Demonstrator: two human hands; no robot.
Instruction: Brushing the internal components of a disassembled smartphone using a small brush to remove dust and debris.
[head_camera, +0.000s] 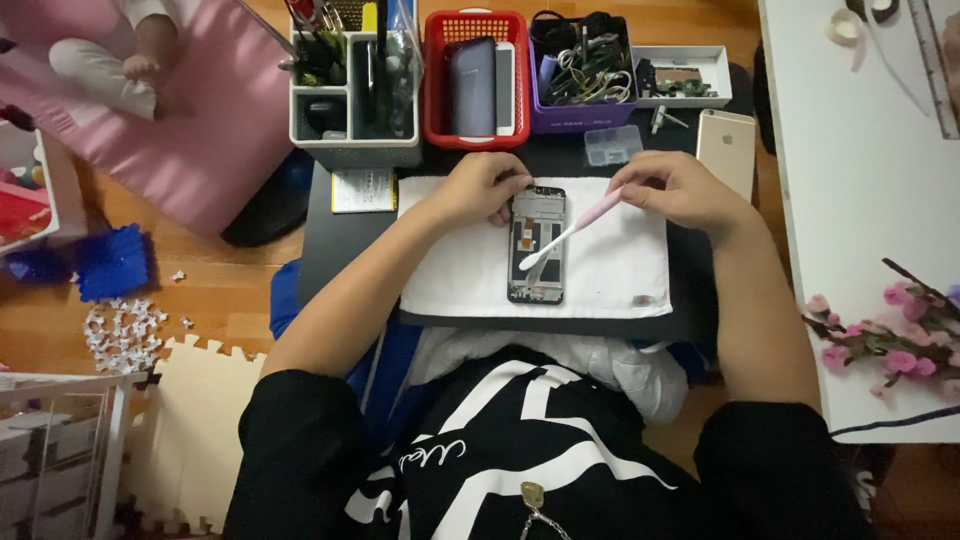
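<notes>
Pink-handled brush (572, 229) gripped in right hand (672, 190), bristles on opened black phone frame (536, 244). Left hand (484, 188) pinches frame's top edge on white cloth (455, 270).

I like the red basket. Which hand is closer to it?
The left hand. It rests on the top of the opened phone, just below the red basket. The right hand, holding a pink toothbrush, sits farther right.

- Wooden floor (215, 290), warm brown, well left of the left hand.
- Pink mat (215, 110) up and left of that hand.
- Cream foam puzzle tile (195, 400) below and left of it.
- White table (860, 170) just right of the right hand.
- Dim indoor light.
</notes>
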